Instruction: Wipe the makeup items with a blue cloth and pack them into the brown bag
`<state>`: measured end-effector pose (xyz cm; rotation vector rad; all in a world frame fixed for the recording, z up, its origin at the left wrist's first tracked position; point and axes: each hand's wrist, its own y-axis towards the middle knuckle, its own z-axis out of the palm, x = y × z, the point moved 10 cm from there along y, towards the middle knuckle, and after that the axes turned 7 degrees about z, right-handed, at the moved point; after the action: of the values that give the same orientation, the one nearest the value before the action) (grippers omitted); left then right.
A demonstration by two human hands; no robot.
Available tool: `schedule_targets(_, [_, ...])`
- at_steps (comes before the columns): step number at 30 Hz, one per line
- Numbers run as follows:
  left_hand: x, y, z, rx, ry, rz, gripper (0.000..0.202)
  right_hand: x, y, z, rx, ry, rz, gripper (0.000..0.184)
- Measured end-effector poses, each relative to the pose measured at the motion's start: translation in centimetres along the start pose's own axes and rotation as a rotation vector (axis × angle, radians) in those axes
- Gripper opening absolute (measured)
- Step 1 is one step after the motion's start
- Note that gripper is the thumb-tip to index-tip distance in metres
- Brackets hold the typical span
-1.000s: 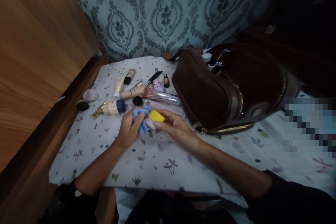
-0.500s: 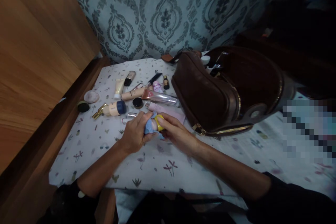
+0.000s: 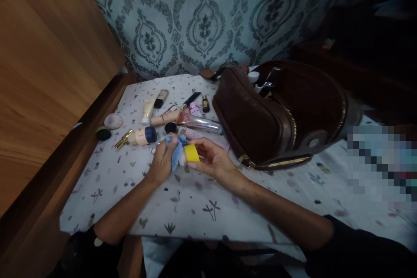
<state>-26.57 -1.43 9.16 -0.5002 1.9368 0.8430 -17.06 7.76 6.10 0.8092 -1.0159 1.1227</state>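
My left hand (image 3: pixel 162 163) is closed on a small blue cloth (image 3: pixel 174 150) and presses it against a little pink bottle with a yellow cap (image 3: pixel 191 153). My right hand (image 3: pixel 213 163) grips that bottle by the cap end. Both hands hover just above the patterned white tablecloth (image 3: pixel 195 200), near the middle of the table. Most of the bottle's body is hidden by the cloth and my fingers.
Several cosmetic tubes and small jars (image 3: pixel 169 117) lie scattered behind my hands. An open brown leather bag (image 3: pixel 280 113) lies on its side to the right. A wooden cabinet (image 3: pixel 42 74) stands at the left, patterned wallpaper behind.
My hands dipped toward the table with the cloth wrapped over the bottle, then rose again. The yellow cap now shows fully once more. Nothing else on the table moved.
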Motion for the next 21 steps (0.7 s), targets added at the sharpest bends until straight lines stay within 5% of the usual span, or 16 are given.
schedule_targets(7, [-0.7, -0.9, 2.4, 0.174, -0.012, -0.028, 0.053, 3.2, -1.2, -1.4, -0.221, -0.395, -0.319, 0.037])
schedule_targets(16, [-1.2, -1.1, 0.6, 0.036, 0.110, -0.063, 0.062, 7.3, -5.0, 1.9, -0.279, -0.911, -0.719, 0.031])
schedule_targets(21, [-2.0, -0.9, 1.2, 0.027, 0.076, -0.127, 0.064, 10.1, -7.2, 2.9, -0.336, -1.181, -0.865, 0.033])
